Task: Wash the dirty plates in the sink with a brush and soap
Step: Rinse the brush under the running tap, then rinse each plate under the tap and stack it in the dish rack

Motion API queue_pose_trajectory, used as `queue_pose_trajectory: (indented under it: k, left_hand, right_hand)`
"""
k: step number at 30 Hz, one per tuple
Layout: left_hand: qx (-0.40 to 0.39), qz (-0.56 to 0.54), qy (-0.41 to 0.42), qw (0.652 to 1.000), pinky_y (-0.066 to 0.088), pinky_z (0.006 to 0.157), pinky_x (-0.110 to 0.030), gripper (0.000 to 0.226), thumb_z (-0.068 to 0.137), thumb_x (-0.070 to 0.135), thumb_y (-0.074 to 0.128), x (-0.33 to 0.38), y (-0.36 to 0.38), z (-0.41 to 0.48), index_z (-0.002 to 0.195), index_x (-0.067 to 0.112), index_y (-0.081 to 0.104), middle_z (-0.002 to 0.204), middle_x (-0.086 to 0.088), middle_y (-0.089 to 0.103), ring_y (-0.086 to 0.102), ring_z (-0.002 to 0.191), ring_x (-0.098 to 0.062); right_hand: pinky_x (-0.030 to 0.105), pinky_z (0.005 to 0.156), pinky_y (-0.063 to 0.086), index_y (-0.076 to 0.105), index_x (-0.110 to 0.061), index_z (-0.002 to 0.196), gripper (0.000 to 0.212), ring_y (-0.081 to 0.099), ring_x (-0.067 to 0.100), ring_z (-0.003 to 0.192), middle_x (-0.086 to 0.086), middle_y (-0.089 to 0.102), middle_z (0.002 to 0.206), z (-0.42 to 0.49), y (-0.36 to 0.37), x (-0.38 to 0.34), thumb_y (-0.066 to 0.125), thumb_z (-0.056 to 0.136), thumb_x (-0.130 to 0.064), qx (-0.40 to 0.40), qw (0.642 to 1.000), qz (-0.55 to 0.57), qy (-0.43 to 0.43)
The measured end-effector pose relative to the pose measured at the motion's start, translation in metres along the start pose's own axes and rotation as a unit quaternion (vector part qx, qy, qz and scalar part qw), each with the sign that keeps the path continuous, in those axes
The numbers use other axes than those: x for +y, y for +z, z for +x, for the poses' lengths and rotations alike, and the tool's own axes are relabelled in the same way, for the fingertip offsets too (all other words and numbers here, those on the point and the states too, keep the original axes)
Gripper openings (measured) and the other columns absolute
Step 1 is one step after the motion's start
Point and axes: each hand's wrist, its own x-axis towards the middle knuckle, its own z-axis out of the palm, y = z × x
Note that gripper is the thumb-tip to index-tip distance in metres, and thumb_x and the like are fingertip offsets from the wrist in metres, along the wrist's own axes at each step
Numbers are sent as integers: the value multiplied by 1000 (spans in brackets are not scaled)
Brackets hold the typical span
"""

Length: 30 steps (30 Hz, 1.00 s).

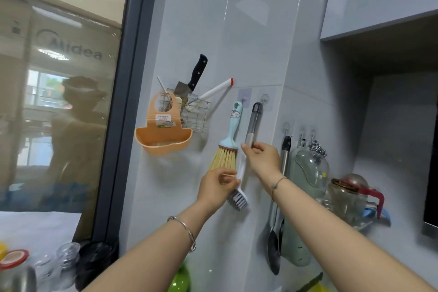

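Against the wall (237, 31), two brushes (233, 125) (254, 121)

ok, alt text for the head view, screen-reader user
Both hands hold a long-handled dish brush hanging from a wall hook: the right hand pinches the handle, the left hand holds the neck above the bristles. A blue-handled brush with yellow bristles hangs beside it, with a cleaver in a wire rack further left.
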Motion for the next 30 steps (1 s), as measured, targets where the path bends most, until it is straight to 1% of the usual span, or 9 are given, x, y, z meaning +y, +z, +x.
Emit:
queue_pose_trajectory:
  k: [2, 4, 8, 15, 17, 21, 26, 29, 30]
  left_hand:
    - [22, -15, -2, 1000, 55, 79, -17, 19, 82, 13, 77, -9, 0, -17, 99, 17, 67, 95, 0, 71, 68, 89, -16]
    - [51, -17, -14, 998, 52, 74, -13, 24, 83, 14, 76, -20, 0, -38, 105, 15, 66, 99, 5, 68, 67, 87, -14]
    - [69, -30, -55, 996, 50, 68, -9, 29, 83, 9, 76, -54, -1, -87, 110, 8, 64, 100, 2, 66, 62, 78, -1]
    - [-44, 14, -230, 972, 49, 69, -27, 17, 85, 19, 74, -146, 18, -207, 99, 16, 65, 82, -4, 67, 62, 70, -10]
    - [-63, 43, -279, 957, 49, 74, -28, 28, 87, 21, 72, -167, 24, -243, 112, 11, 64, 88, -2, 66, 62, 75, -11]
    - [-92, 104, -344, 929, 43, 102, -33, 60, 91, 34, 65, -199, 36, -301, 142, 12, 42, 134, -2, 46, 52, 119, -26]
    - [-99, 124, -386, 909, 52, 96, -44, 91, 72, 81, 56, -256, 46, -330, 138, 19, 50, 132, -6, 58, 63, 109, -25]
    - [-67, 95, -380, 918, 53, 76, -18, 40, 93, 38, 61, -230, 47, -333, 126, 17, 56, 113, -4, 66, 63, 84, -6]
    - [-50, 92, -376, 921, 50, 71, -13, 35, 96, 26, 58, -231, 49, -335, 129, 12, 57, 108, -5, 66, 59, 78, -1]
  right_hand:
    - [16, 76, 43, 63, -13, 94, 11, 59, 8, 87, -3, 65, 95, -29, -4, 9, 66, 89, -22, -10, 999, 51, -2]
    - [16, 86, 44, 61, -6, 116, 31, 60, 7, 101, -2, 63, 111, -58, -11, 24, 67, 89, -20, -11, 998, 67, -11]
    - [14, 82, 50, 64, -10, 107, 18, 64, -2, 89, -1, 67, 102, -123, -22, 77, 66, 89, -14, -23, 994, 99, -25]
    - [19, 72, 53, 65, -20, 88, 8, 66, 13, 83, 1, 70, 86, -245, -33, 222, 66, 89, -12, -99, 984, 35, 146]
    - [18, 71, 51, 66, -19, 89, 6, 65, 13, 82, -2, 70, 87, -269, -42, 260, 67, 88, -14, -111, 977, -28, 180]
    - [18, 70, 42, 65, -10, 103, 20, 57, 12, 81, 0, 61, 92, -303, -60, 316, 70, 85, -19, -108, 962, -167, 188]
    - [26, 82, 37, 61, -9, 118, 34, 49, 20, 98, 6, 47, 104, -317, -72, 346, 66, 89, -25, -147, 933, -245, 220]
    - [32, 81, 40, 66, -8, 113, 26, 52, 29, 103, 7, 51, 95, -324, -74, 360, 60, 93, -24, -175, 919, -247, 254]
    - [33, 77, 42, 67, -7, 108, 24, 56, 30, 99, 8, 56, 92, -327, -74, 366, 58, 94, -24, -174, 917, -242, 266]
